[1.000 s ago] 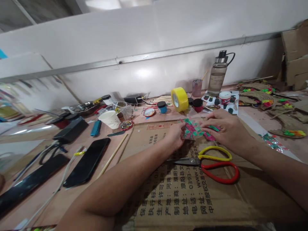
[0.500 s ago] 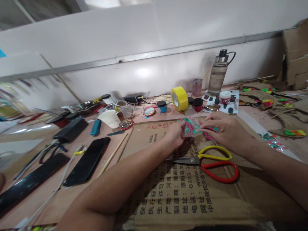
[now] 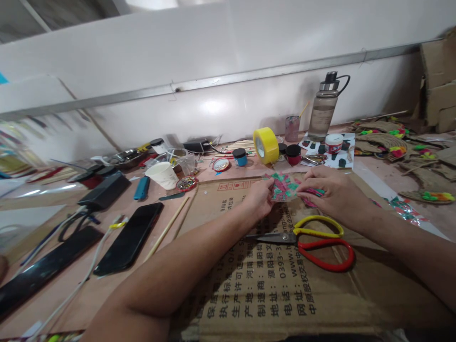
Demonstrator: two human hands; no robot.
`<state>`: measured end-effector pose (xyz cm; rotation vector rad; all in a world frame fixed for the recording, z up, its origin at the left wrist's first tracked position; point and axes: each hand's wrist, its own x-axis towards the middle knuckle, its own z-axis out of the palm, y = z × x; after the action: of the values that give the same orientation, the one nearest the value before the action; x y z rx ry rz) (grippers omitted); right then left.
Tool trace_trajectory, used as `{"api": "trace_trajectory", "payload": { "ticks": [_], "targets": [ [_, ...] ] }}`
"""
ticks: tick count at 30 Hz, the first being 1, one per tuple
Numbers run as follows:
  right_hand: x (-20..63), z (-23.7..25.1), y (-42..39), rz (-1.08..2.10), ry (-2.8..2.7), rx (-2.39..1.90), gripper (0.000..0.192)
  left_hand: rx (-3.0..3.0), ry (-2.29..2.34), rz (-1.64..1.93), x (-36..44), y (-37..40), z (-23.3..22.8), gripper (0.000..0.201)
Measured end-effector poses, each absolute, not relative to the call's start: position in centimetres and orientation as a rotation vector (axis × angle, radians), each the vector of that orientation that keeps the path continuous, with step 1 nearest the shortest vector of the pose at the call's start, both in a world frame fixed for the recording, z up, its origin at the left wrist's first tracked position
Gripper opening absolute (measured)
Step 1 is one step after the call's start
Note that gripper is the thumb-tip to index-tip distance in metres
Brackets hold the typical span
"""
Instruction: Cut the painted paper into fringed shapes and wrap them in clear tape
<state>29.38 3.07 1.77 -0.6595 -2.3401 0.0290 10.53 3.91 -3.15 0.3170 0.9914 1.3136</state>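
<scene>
Between my hands is a clear plastic film [image 3: 283,186] covered with pink and green patches. My left hand [image 3: 261,195] pinches its left edge. My right hand [image 3: 326,187] has its fingers closed on the right side of the film, where pink and green bits stick out around the fingertips. Just below, scissors [image 3: 285,237] with one yellow and one red handle lie on a flattened cardboard sheet [image 3: 263,289] printed with Chinese text. The fingertips of both hands are partly hidden.
Yellow tape [image 3: 266,146], a blue-labelled jar [image 3: 240,157] and a water bottle [image 3: 323,109] stand behind the cardboard. To the left are a phone [image 3: 130,239], a paper cup [image 3: 162,176] and cables. Cardboard pieces with bright coloured bits [image 3: 425,183] lie at the right.
Both hands stay in nearly the same place, still holding the film. The right fingers have shifted very slightly; the scissors and other objects have not moved.
</scene>
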Motion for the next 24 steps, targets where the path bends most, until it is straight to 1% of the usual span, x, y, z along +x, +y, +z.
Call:
{"api": "trace_trajectory", "payload": {
  "ticks": [6, 11, 16, 24],
  "targets": [
    [29.4, 1.8, 3.0, 0.059, -2.348, -0.643, 0.014, 0.351, 1.041, 1.301, 10.5, 3.7, -2.8, 0.017],
    [29.4, 1.7, 3.1, 0.094, -2.369, -0.635, 0.012, 0.338, 1.035, 1.307, 10.7, 3.5, -2.3, 0.017],
    [29.4, 1.7, 3.2, 0.108, -2.38, -0.642, 0.012, 0.345, 1.043, 1.288, 10.8, 3.3, -1.7, 0.023],
    [29.4, 1.8, 3.2, 0.116, -2.381, -0.641, 0.013, 0.347, 1.018, 1.257, 10.3, 3.6, -2.2, 0.016]
  ]
}}
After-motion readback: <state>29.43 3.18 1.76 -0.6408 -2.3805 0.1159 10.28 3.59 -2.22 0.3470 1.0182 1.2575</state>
